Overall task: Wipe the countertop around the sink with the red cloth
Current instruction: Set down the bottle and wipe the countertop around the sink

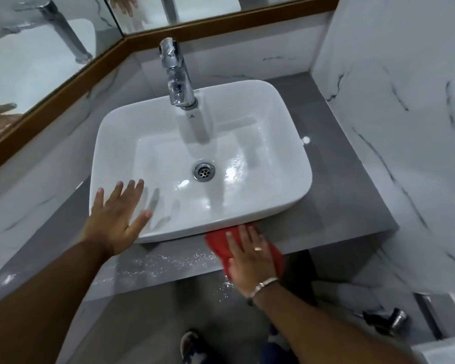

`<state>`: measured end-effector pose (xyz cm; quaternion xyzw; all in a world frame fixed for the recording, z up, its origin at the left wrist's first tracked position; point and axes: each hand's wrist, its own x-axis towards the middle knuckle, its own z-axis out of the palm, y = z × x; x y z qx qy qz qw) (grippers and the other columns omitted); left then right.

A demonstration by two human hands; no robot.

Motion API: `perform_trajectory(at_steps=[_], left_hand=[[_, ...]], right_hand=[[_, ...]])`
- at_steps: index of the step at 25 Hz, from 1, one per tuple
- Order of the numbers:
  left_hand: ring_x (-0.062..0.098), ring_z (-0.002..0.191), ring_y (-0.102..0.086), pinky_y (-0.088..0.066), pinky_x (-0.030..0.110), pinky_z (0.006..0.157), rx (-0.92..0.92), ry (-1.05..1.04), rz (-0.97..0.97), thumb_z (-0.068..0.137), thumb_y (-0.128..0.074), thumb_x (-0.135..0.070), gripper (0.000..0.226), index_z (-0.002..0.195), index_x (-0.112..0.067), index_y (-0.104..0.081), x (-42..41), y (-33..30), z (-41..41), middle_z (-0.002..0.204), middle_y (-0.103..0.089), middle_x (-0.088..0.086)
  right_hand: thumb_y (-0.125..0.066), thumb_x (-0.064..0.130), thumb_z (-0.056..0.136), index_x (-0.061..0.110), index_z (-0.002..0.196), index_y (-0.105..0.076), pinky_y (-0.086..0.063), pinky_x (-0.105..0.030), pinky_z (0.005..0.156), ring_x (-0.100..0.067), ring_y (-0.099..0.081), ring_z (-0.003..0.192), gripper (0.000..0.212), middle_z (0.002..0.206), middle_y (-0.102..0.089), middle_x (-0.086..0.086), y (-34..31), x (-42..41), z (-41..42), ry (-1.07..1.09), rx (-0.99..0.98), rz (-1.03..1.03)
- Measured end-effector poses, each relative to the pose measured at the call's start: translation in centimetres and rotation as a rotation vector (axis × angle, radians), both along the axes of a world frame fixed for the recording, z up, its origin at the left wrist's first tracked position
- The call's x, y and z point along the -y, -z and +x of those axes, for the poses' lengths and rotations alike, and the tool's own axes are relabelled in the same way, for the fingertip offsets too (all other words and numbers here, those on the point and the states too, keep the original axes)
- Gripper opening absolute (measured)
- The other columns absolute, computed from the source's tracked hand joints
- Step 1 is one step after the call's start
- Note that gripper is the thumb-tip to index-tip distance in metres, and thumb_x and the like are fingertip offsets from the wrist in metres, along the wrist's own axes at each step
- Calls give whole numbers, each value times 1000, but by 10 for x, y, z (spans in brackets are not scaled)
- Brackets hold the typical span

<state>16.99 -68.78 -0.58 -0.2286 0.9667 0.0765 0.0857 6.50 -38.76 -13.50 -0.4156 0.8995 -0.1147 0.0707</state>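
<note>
Grey stone countertop under a white rectangular ceramic basin, water droplets scattered along the front strip. White marble-veined wall tiles on the right and behind, wood-framed mirror across the corner. Tall chrome tap at the back rim, round chrome drain in the bowl. Small dark triangular mark below the tap, unreadable. Right hand, fingers spread flat, pressing down on the red cloth at the front edge, just beside the basin's near-right corner. Left hand open, fingers splayed over the basin's near-left rim; touching or not, cannot tell.
</note>
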Motion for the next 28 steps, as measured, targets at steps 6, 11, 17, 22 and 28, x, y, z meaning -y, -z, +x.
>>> perform_trajectory(at_steps=[6,11,17,22,28], left_hand=[[26,157,-6,4,57,126,8,30,12,89,1,-75,93,164,-21,-8,-4,-1,-11,170,-14,7],[29,156,-12,1,60,125,-14,65,-10,84,12,-82,100,163,-23,-8,-2,4,-10,170,-19,9],[29,156,-13,1,60,124,-16,73,-12,90,3,-78,91,163,-25,-7,0,7,-9,169,-22,9],[30,156,-17,0,60,123,-44,71,-34,88,4,-80,93,163,-26,-11,1,9,-9,169,-23,9],[30,156,-17,0,61,123,-8,62,-50,86,7,-82,96,163,-28,-9,1,13,-12,170,-20,6]], right_hand=[[-45,37,83,14,141,-46,-51,-56,94,-46,-54,124,63,145,-48,-24,3,-65,-75,-128,-164,84],[-51,30,85,0,137,-50,-36,-67,102,-56,-41,128,61,145,-41,-35,-17,-66,-80,596,-111,119],[-47,39,85,26,143,-44,-28,-54,115,-37,-38,139,60,152,-44,-13,-4,94,90,-168,-3,74],[-73,24,75,22,140,-51,-45,-60,103,-38,-47,134,69,149,-47,-15,-11,-17,-6,-164,-150,173],[-39,33,85,12,145,-43,-25,-60,112,-47,-28,141,63,155,-33,-24,-19,-5,-27,545,-62,217]])
